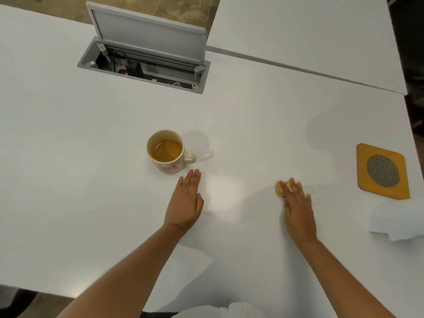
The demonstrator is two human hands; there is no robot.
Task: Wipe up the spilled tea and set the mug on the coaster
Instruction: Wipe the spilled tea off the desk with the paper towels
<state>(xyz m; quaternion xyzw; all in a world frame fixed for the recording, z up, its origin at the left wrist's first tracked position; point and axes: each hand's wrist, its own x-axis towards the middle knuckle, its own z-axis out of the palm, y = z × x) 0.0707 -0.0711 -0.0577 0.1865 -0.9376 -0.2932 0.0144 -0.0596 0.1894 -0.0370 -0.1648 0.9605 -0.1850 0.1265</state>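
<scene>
On a white desk (91, 180), a cream ceramic mug of tea (168, 152) stands mid-desk just beyond the flat, open left hand (185, 203), while the right hand (298, 207) presses a tea-stained paper wad (280, 188) with straight fingers, the square wooden coaster (382, 172) lying near the right edge.

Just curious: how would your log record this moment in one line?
left hand flat on table | right hand presses tea-stained wad | mug off coaster

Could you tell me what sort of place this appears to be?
Probably an office or meeting room: white tables pushed together, and an open cable hatch with a power strip set into the tabletop. A mug of tea fits that.
</scene>
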